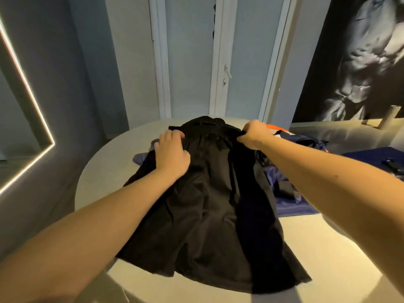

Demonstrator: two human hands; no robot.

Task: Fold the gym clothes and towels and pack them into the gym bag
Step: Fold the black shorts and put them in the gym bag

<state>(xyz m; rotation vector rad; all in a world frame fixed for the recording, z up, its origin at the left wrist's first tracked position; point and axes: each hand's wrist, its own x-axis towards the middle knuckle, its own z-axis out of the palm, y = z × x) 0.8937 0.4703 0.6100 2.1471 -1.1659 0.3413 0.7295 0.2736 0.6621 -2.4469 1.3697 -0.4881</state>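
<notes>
Spread over the round surface [98, 171]: black shorts [207, 204], legs trailing back from both grips. Holding the waistband: left grip [172, 154] curled on one end, right grip [254, 133] pinching the other. Likely calls next for folding one half across. Crowding right of the right grip: blue garment [288, 193], part-buried, and navy bag [371, 155].

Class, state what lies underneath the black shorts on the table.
A lilac cloth peeks out at the left edge of the black shorts and blue fabric at the right; how far either extends beneath is covered.
</notes>
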